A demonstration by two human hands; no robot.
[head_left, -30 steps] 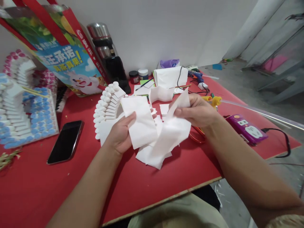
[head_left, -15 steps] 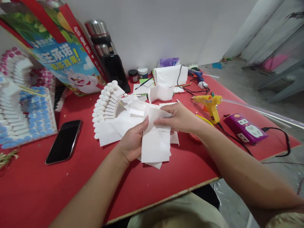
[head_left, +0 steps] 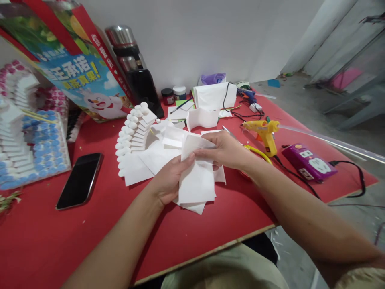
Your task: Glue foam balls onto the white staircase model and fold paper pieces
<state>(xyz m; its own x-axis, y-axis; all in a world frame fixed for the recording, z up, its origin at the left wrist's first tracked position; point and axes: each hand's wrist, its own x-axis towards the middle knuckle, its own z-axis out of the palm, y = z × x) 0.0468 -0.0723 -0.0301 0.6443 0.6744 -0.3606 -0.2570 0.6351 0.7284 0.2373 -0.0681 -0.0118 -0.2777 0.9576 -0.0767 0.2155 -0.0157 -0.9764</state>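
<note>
Both my hands hold a stack of white paper sheets (head_left: 197,180) over the red table (head_left: 60,241). My left hand (head_left: 170,178) grips the stack from the left, its thumb pressed on the top sheet. My right hand (head_left: 221,148) pinches the stack's upper edge from the right. More white sheets (head_left: 150,158) lie spread on the table behind my hands. A white stepped paper piece with round white tips (head_left: 134,132) stands just left of them.
A black phone (head_left: 80,180) lies at the left. A yellow glue gun (head_left: 264,132) and a purple power strip (head_left: 309,162) are at the right. A black flask (head_left: 135,68), small jars (head_left: 173,94) and a printed bag (head_left: 69,68) stand at the back; blue-tipped paper pieces (head_left: 30,148) sit far left.
My hands have come together and lowered; the two separately held sheets are now gathered into one stack over the table. The glue gun, hidden before, now shows.
</note>
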